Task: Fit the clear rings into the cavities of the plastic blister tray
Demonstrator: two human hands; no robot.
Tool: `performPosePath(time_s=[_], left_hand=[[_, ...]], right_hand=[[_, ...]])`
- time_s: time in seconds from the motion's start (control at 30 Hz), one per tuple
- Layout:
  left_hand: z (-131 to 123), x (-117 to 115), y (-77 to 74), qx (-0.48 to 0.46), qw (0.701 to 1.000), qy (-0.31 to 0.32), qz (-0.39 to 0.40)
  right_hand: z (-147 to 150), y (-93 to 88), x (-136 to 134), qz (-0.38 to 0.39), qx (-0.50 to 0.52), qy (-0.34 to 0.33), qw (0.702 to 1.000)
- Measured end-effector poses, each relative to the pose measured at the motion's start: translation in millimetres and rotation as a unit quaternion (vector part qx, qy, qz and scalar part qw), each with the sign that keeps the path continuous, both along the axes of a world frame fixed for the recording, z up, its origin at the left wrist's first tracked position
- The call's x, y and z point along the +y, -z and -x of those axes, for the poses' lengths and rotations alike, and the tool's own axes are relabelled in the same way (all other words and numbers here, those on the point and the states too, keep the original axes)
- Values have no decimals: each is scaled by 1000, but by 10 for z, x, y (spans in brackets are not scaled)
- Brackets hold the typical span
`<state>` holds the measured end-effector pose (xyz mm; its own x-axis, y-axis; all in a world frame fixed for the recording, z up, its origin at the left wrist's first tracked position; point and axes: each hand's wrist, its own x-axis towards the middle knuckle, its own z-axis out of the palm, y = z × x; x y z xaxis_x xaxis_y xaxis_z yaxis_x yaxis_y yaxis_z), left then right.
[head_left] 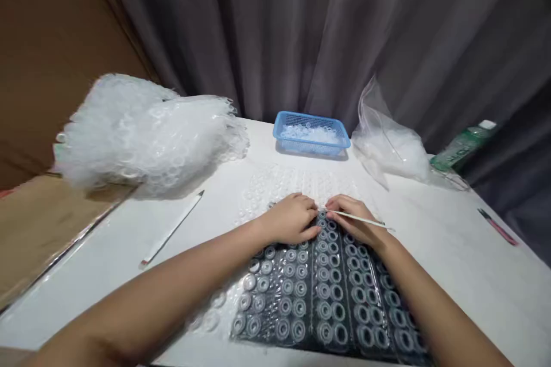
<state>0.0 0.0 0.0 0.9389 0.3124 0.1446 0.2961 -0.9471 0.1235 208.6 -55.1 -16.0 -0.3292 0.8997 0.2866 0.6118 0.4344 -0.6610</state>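
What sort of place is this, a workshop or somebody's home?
Probably a small hand-work corner, though whether in a workshop or a home I can't tell. A white table holds a dark sheet with rows of ring-shaped pieces, a blue basket of small translucent bits, and a big clear-plastic pile.

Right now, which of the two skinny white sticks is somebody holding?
The right stick, pinched in the right hand. The left stick just lies on the white table, with no hand touching it.
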Motion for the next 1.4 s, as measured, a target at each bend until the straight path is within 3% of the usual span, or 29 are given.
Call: performPosePath(time_s=[0.43, 0.67, 0.77, 0.87, 0.93, 0.97, 1.07, 1.17, 1.4], left_hand=[[16, 12, 23, -13, 1000, 1, -1], [0, 14, -4, -13, 1000, -1, -9], [-16, 22, -32, -10, 1000, -4, -2], [-19, 30, -46, -6, 1000, -3, 5], [-7, 37, -38, -11, 1000, -4, 11], [1, 41, -28, -16, 1000, -3, 15], [24, 49, 14, -32, 999, 1, 11], [31, 38, 51, -52, 998, 23, -11], [19, 3, 56, -69, 996, 59, -19]], right_hand=[[8, 42, -21, -72, -124, -32, 989], [31, 173, 34, -123, -154, -30, 980], [40, 164, 54, -152, -128, 23, 980], [-51, 82, 76, -178, -89, 169, 965], [-157, -3, 70, -146, -77, 250, 954], [-206, -49, 56, -112, -76, 258, 956], [-264, -175, -21, 29, -40, 169, 984], [-164, -217, -105, 131, 40, 101, 985], [41, -80, -147, 140, 84, 86, 983]])
